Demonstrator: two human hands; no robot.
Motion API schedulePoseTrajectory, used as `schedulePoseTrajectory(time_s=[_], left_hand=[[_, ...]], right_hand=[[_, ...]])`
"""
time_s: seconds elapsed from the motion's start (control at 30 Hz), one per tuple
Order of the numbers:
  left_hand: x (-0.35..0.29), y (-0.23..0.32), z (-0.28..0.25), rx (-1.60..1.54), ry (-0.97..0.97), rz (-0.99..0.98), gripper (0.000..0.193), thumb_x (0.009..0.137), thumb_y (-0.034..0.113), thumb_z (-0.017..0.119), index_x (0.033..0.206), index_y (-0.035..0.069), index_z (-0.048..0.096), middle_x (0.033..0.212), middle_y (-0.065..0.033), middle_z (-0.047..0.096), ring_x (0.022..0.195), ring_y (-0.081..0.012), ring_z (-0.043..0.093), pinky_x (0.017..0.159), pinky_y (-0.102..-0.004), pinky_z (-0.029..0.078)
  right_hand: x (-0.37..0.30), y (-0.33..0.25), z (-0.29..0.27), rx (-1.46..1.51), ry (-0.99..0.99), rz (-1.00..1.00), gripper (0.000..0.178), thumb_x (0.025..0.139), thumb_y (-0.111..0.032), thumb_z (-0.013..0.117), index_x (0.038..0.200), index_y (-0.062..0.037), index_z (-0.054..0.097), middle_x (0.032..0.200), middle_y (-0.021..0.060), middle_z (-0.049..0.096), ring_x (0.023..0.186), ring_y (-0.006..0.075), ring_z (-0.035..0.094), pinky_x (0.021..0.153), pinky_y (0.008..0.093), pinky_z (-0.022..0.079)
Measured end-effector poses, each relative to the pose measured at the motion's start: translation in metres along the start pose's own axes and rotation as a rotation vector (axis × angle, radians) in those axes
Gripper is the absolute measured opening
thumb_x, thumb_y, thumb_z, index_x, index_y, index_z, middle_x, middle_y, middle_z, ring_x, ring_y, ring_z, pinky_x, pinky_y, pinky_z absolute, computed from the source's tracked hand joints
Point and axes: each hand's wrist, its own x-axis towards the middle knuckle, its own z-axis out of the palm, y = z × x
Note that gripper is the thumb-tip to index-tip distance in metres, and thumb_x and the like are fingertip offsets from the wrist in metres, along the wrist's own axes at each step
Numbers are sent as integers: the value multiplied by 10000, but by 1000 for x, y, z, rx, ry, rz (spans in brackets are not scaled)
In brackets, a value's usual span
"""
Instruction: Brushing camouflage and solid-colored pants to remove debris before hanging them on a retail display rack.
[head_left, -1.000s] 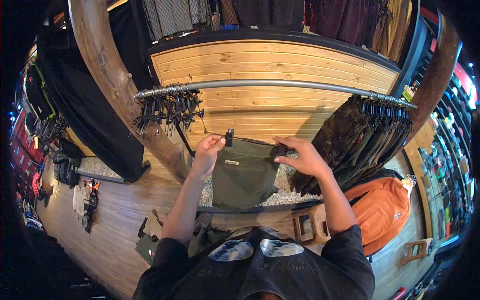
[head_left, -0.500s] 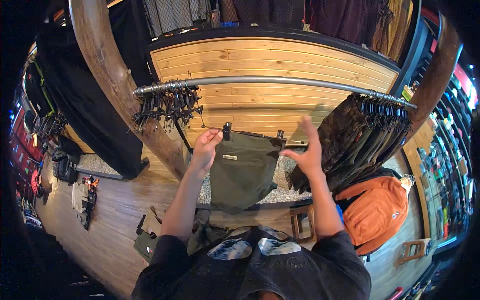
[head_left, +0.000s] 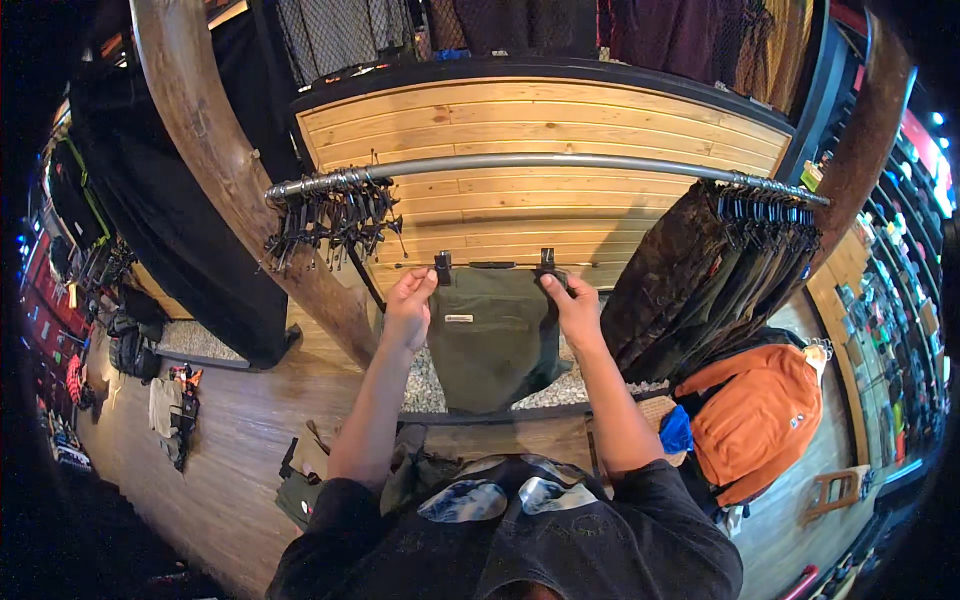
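Observation:
Olive-green trousers (head_left: 490, 345), with a small pale label near the top, hang in front of me from a black clip hanger (head_left: 492, 265). One black clip grips each upper corner of the cloth. My left hand (head_left: 408, 305) pinches the upper left corner beside the left clip, thumb and fingers pressed together. At the other corner, my right hand (head_left: 575, 308) is closed on the cloth just below the right clip, its thumb on the near side. The trousers' lower part hangs down in front of my chest.
Overhead runs a metal rail (head_left: 560, 160), with bunched empty hangers (head_left: 335, 215) at its left and hanging trousers (head_left: 690, 270) at its right. Wooden posts (head_left: 200, 130) hold the rail. An orange jacket (head_left: 755, 415) hangs low right. Green cloth items (head_left: 300, 495) lie on the floor.
My right hand has moved left and closed on the upper right corner of the trousers; it was spread and apart from them. The hanger now sits level, slightly further left.

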Motion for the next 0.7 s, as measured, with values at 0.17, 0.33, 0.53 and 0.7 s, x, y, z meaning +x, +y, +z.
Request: schedulePoseTrajectory(time_s=[0.17, 0.33, 0.53, 0.7], left_hand=[[-19, 28, 4, 414, 110, -135, 225, 952, 186, 654, 1091, 13, 615, 1016, -57, 685, 893, -126, 624, 800, -263, 480], [-55, 53, 12, 1395, 2, -149, 411, 874, 305, 735, 1141, 20, 605, 1014, -115, 680, 868, -262, 642, 793, -330, 499], [-46, 51, 105, 1338, -292, 640, 642, 797, 268, 802, 1331, 48, 522, 1121, -159, 684, 1059, -323, 656, 923, -429, 493], [-27, 11, 98, 1030, -519, 60, 531, 838, 58, 714, 1330, 48, 514, 1106, -166, 690, 1038, -266, 677, 887, -354, 508]], right_hand=[[-4, -14, 2, -56, -59, -7, 257, 884, -241, 740, 964, 2, 722, 795, -15, 643, 750, 62, 526, 707, 239, 440], [-8, -22, 4, -253, -108, -152, 260, 866, -218, 749, 989, 10, 726, 834, 82, 693, 785, 132, 614, 746, 280, 474], [-21, -37, 6, -344, -206, -195, 244, 842, -195, 760, 979, 5, 730, 826, 112, 696, 789, 154, 637, 742, 302, 480], [-24, -30, -6, -324, -298, -126, 187, 851, -112, 749, 976, 22, 712, 822, 52, 672, 787, 123, 579, 732, 292, 450]])
